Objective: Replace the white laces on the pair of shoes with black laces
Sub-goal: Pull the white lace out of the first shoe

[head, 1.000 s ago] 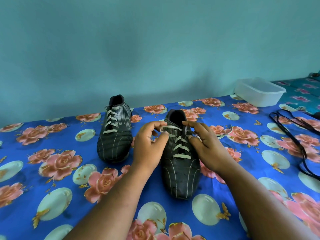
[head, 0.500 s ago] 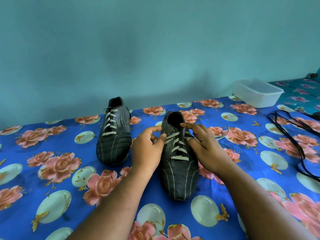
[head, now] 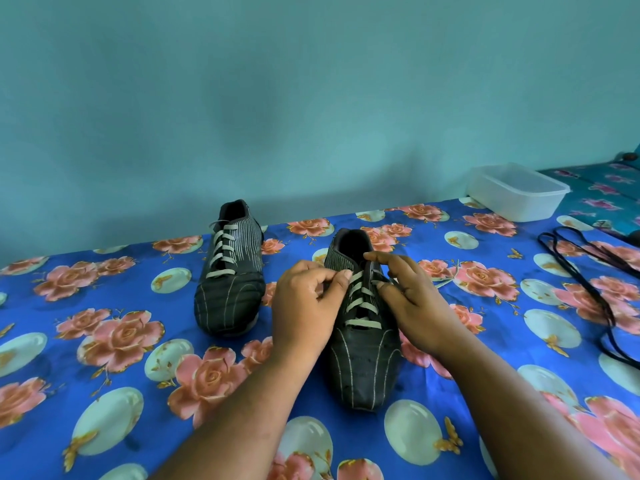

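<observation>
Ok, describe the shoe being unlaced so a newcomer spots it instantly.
On the blue floral cloth stand two dark shoes with white laces. Take the nearer shoe, right of the far shoe. Only it has the left hand and right hand at its laces.

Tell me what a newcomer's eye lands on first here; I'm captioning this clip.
Two bare hands, left hand and right hand, work the white laces of the near black striped shoe, mid-table. Beneath is a bright blue rose-print cloth; its twin black shoe stands behind, left, and loose black laces lie far right.
</observation>
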Action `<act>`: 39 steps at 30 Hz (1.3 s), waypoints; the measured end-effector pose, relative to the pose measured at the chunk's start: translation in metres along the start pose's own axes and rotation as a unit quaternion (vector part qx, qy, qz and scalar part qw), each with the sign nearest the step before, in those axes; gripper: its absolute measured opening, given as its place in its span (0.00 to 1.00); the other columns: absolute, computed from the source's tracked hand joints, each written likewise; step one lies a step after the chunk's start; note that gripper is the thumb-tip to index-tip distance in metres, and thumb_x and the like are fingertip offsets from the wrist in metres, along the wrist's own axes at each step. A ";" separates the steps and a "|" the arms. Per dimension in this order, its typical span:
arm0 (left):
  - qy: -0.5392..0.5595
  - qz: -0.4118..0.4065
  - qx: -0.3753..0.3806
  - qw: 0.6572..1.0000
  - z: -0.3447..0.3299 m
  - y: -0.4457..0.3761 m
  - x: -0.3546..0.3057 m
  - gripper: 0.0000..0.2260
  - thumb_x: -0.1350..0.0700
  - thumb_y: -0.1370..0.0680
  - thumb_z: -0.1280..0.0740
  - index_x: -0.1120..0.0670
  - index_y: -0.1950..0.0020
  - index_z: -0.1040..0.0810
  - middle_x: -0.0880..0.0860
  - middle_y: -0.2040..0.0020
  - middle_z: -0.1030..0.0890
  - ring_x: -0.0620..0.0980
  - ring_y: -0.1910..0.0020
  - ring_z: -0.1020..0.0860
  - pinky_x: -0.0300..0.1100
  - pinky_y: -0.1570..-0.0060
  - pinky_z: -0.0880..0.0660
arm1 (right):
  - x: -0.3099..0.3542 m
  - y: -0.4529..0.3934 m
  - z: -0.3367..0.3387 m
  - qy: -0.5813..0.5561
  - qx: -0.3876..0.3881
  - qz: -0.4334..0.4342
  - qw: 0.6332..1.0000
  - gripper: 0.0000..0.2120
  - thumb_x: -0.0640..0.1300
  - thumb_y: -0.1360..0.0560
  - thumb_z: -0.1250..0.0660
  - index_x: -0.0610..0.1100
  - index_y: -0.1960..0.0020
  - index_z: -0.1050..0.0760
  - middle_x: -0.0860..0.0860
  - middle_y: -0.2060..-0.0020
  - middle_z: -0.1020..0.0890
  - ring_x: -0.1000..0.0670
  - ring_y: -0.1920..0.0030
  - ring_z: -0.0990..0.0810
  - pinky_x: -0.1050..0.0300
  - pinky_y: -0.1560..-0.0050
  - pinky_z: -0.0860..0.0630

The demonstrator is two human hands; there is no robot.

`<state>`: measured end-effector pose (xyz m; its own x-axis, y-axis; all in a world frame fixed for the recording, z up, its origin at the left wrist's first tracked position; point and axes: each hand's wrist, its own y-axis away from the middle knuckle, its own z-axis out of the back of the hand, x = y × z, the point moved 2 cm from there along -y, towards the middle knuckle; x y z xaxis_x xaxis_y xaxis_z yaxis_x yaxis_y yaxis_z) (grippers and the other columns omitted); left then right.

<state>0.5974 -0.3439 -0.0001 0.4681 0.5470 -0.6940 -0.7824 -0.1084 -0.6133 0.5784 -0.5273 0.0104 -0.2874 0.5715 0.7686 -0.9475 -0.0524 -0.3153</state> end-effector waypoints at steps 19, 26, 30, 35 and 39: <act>-0.039 -0.024 0.036 0.998 -0.005 0.000 0.003 0.18 0.38 0.22 0.37 0.45 0.41 0.16 0.48 0.41 0.19 0.52 0.38 0.23 0.57 0.41 0.25 | -0.002 0.000 0.001 -0.009 -0.004 0.006 1.000 0.22 0.42 0.19 0.39 0.66 0.32 0.30 0.61 0.36 0.26 0.57 0.32 0.31 0.43 0.28 0.33; 0.056 0.029 -0.009 0.998 -0.002 0.000 0.006 0.06 0.48 0.21 0.36 0.47 0.53 0.22 0.46 0.53 0.20 0.49 0.51 0.22 0.55 0.51 0.23 | 0.001 0.001 0.001 -0.016 0.000 0.000 1.000 0.23 0.40 0.19 0.39 0.63 0.31 0.28 0.59 0.36 0.25 0.56 0.32 0.31 0.44 0.28 0.33; 0.170 0.135 -0.137 0.966 0.010 -0.007 0.012 0.06 0.46 0.24 0.42 0.44 0.58 0.28 0.56 0.58 0.22 0.59 0.56 0.23 0.62 0.51 0.25 | 0.001 0.000 0.002 -0.026 -0.004 -0.006 1.000 0.22 0.40 0.19 0.38 0.62 0.32 0.27 0.60 0.37 0.24 0.56 0.34 0.30 0.44 0.29 0.33; 0.124 0.091 -0.087 0.984 0.012 -0.005 0.010 0.10 0.43 0.23 0.38 0.44 0.46 0.23 0.45 0.47 0.22 0.44 0.52 0.23 0.50 0.52 0.24 | 0.000 0.000 0.002 -0.033 -0.004 -0.007 0.999 0.22 0.40 0.19 0.38 0.63 0.32 0.27 0.61 0.38 0.25 0.55 0.33 0.29 0.44 0.30 0.31; 0.013 -0.018 -0.012 1.000 0.001 -0.003 0.010 0.17 0.39 0.20 0.36 0.47 0.40 0.18 0.45 0.42 0.19 0.49 0.40 0.22 0.57 0.46 0.22 | 0.001 0.000 0.001 -0.028 -0.005 0.003 1.000 0.23 0.40 0.19 0.38 0.64 0.32 0.27 0.61 0.37 0.25 0.56 0.33 0.29 0.44 0.30 0.31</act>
<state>0.6046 -0.3372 -0.0049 0.5069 0.5288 -0.6807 -0.7552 -0.1082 -0.6465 0.5776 -0.5278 0.0116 -0.3008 0.5252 0.7960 -0.9442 -0.0469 -0.3259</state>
